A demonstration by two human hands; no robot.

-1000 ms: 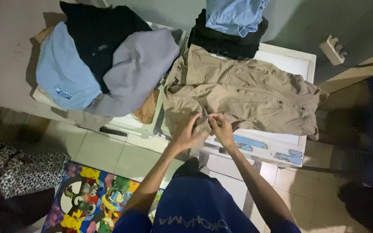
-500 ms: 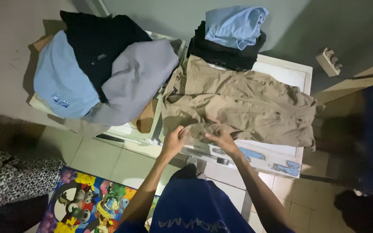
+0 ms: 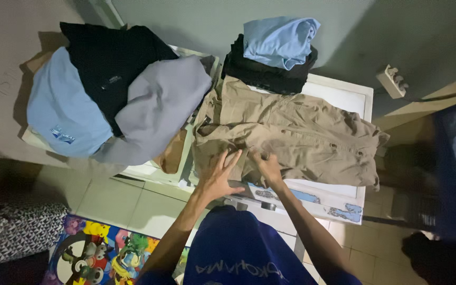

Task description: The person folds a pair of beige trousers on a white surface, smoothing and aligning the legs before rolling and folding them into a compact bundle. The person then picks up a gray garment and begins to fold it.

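Observation:
A khaki shirt (image 3: 302,132) lies spread across a small white table (image 3: 344,89). My left hand (image 3: 218,177) rests flat on its near edge with the fingers spread. My right hand (image 3: 266,168) sits just beside it, its fingers pinching a fold of the khaki fabric near the shirt's middle. Both hands are at the table's front edge, close together.
Folded black clothes (image 3: 267,68) with a light blue garment (image 3: 281,39) on top sit at the table's back. A heap of light blue, black and grey clothes (image 3: 117,100) fills a white basket on the left. A colourful mat (image 3: 106,253) lies on the tiled floor.
Half a second ago both hands were gathering a bunch of fabric at the near edge. Now my left hand has flattened onto the shirt, fingers spread, and the cloth lies smoother.

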